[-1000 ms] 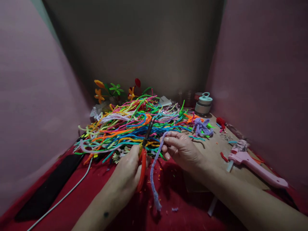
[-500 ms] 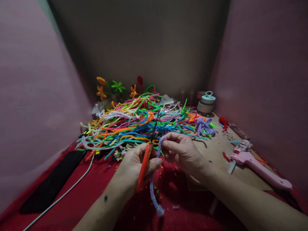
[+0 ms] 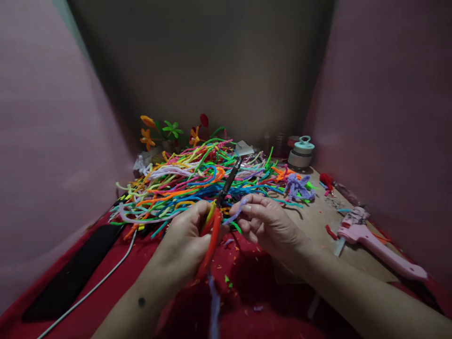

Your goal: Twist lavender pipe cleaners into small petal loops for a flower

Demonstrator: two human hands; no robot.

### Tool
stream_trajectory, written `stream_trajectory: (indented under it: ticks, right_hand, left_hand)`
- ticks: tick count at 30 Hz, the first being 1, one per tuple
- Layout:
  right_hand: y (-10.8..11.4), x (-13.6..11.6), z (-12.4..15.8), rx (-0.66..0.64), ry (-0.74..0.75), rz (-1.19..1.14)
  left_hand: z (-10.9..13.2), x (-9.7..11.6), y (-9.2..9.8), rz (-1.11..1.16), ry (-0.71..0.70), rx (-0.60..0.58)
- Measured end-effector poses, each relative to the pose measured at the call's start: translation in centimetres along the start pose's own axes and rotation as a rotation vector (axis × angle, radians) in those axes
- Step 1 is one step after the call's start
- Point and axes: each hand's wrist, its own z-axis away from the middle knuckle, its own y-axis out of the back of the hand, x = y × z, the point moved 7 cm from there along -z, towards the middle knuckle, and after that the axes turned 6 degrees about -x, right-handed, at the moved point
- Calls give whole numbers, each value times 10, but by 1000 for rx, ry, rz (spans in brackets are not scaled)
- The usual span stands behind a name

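Note:
My left hand (image 3: 189, 233) is closed around the red handles of a pair of scissors (image 3: 213, 226), whose dark blades point up and away over the pile. My right hand (image 3: 266, 221) pinches a short piece of lilac pipe cleaner (image 3: 236, 213) beside the blades. A longer lilac piece (image 3: 213, 308) hangs blurred below the scissors, apart from the pinched piece. Just behind both hands lies a big heap of many-coloured pipe cleaners (image 3: 197, 181).
A pink glue gun (image 3: 374, 245) lies at the right on a brown board (image 3: 318, 221). A lilac pipe-cleaner shape (image 3: 298, 186), a small round tin (image 3: 300, 153), pipe-cleaner flowers (image 3: 169, 132), a black strip (image 3: 74, 275) and a white cable (image 3: 95, 287) surround the red cloth.
The scissors tilted toward the pipe cleaner and closed on it. The long lower lilac piece came away and is dropping; my right hand keeps only a short stub.

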Motion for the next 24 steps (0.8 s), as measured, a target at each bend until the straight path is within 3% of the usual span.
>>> stream_trajectory:
  ticks: [3,11,17,24]
  right_hand:
    - [-1,-3,0,-7,20,-30]
    - [3,-2,-4,-1,24,-25]
    - [7,2,-5,26,30,-38]
    - [13,0,-6,66,31,17]
  left_hand:
    - [0,1,0,-75,-47,26]
    - [-7,-13,-15,168,71,-163]
    - [-8,-21,-15,255,180,-185]
    - [-10,-24,-12,184,127,-179]
